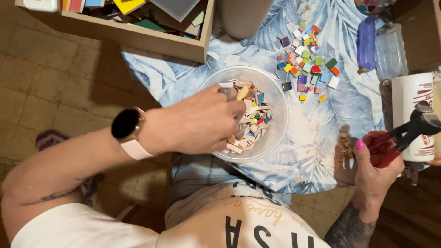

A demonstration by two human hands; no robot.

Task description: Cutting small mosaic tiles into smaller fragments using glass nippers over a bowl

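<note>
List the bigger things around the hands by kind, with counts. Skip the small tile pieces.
Clear bowl: 1
Red-handled nippers: 1
Plastic bottles: 2
Wooden box: 1
White canister: 1
Total: 6

The left hand reaches into the bowl; the right hand holds the nippers.

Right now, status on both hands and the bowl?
Left hand in clear plastic bowl, fingers among broken tile pieces. Right hand gripping red-handled tile nippers. Loose coloured mosaic tiles beyond bowl; nothing blocking.

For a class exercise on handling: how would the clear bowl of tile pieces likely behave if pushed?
The bowl looks thin plastic, so probably light and flexible. Its tile pieces likely add weight, steadying it. On the cloth it would probably drag, not slide.
</note>
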